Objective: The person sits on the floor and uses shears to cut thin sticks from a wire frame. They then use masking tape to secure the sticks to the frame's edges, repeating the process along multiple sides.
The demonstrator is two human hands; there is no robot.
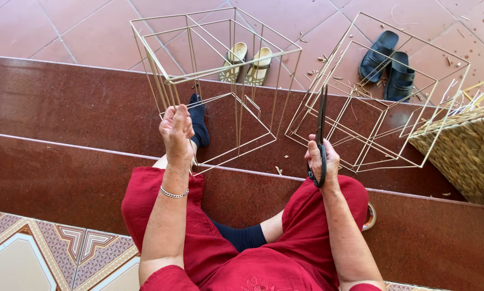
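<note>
We see L hand (176, 131) closed on wire frame (215, 81) rail | R hand (321, 160), right of frame, clasps scissors (321, 134) | frame likely light, stiff; hold by rails

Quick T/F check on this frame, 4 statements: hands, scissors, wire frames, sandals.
1. The right hand holds black scissors. True.
2. The left hand holds a hammer. False: its grip is on the nearer wire frame.
3. Only one wire frame is in view. False: a second wire frame lies tilted to the right.
4. Dark sandals sit on the tiled floor beyond the steps. True.
</note>
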